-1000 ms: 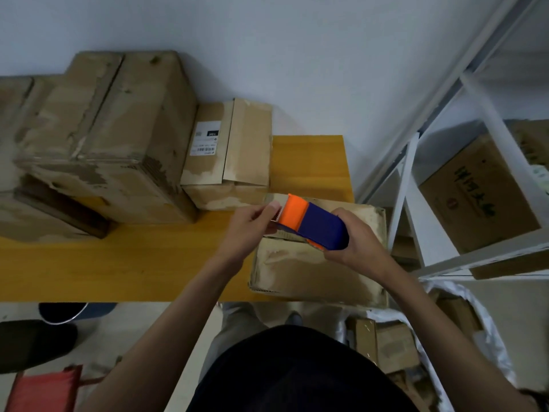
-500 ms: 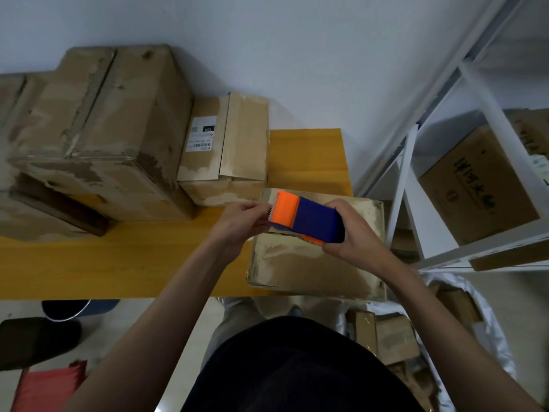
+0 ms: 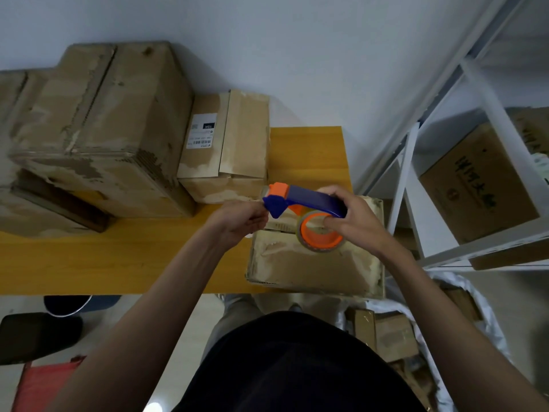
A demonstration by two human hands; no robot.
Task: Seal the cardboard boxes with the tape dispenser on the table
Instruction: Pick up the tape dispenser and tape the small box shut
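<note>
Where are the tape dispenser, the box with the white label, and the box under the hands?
tape dispenser [image 3: 309, 200], head view, blue handle
box with the white label [image 3: 243, 129], head view, top flap
box under the hands [image 3: 312, 269], head view, top face

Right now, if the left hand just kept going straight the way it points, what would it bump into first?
Probably the tape dispenser: the left hand points right, fingers already at its blue nose. Beyond it sits the right hand. Depth is hard to judge from this single view.
</note>
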